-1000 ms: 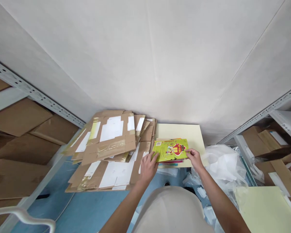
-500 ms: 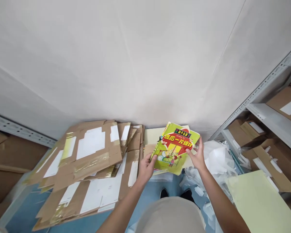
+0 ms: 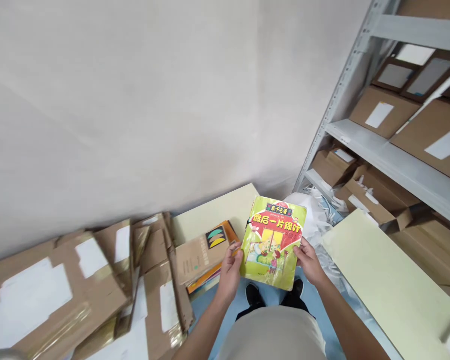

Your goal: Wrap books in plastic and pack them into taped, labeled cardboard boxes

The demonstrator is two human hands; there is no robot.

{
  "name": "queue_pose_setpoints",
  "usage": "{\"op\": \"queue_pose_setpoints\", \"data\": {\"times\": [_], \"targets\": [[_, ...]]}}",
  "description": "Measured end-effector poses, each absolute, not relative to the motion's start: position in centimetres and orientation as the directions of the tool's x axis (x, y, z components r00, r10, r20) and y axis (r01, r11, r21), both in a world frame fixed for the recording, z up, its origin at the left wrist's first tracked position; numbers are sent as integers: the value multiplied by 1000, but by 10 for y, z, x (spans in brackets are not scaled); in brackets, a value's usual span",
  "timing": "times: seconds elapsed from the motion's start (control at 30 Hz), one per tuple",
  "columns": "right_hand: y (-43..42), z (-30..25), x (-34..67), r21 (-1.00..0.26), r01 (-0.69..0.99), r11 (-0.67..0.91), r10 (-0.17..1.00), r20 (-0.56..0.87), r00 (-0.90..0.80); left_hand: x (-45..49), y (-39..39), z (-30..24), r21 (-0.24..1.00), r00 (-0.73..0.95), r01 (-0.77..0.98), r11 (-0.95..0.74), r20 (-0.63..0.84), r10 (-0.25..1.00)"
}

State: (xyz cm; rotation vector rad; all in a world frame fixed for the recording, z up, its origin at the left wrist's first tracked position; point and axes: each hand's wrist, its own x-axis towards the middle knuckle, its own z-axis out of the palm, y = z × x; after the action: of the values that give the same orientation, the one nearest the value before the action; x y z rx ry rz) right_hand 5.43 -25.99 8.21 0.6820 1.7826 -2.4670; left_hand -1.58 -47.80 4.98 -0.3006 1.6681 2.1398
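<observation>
A green picture book (image 3: 273, 245) with a red and yellow cover is held in front of my body, its cover facing up. My left hand (image 3: 230, 267) grips its lower left edge, thumb on the cover. On the opposite edge my right hand (image 3: 309, 260) pinches the book, also with the thumb near the front. Just left of the held book lies a tan book (image 3: 200, 255) on top of an orange one (image 3: 230, 232), stacked on a pale table (image 3: 213, 202).
Flattened cardboard boxes (image 3: 101, 287) pile up at left. To the right stand a metal shelf (image 3: 397, 155) with cardboard boxes (image 3: 384, 110), and a second pale tabletop (image 3: 393, 280). Clear plastic wrapping (image 3: 311, 217) fills the gap between the tables. A wall (image 3: 135, 110) rises ahead.
My view has turned to the right, showing more of the shelf. The picture book, still in both hands, has become more upright, and the tan book beside it has come into view.
</observation>
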Motion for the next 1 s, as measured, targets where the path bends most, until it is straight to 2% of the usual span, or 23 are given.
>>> {"op": "queue_pose_setpoints", "data": {"times": [0.23, 0.4, 0.53, 0.7, 0.83, 1.0], "targets": [[-179, 84, 121, -849, 142, -509, 441, -399, -804, -13, -380, 61, 878, -748, -475, -66, -363, 556], [-118, 78, 181, -838, 46, -543, 574, -411, -709, 6, -305, 60, 867, -599, -484, 117, -426, 678], [-80, 70, 225, -837, -37, -545, 672, -411, -616, 33, -251, 48, 858, -456, -485, 170, -414, 788], [-50, 63, 272, -831, -103, -547, 755, -436, -490, 66, -188, 38, 854, -360, -459, 244, -430, 828], [-36, 57, 294, -858, -195, -476, 855, -399, -331, 80, -153, 36, 837, -242, -446, 318, -455, 857], [-21, 54, 308, -882, -130, -454, 883, -425, -200, 87, -138, 34, 769, -119, -480, 421, -533, 838]]}}
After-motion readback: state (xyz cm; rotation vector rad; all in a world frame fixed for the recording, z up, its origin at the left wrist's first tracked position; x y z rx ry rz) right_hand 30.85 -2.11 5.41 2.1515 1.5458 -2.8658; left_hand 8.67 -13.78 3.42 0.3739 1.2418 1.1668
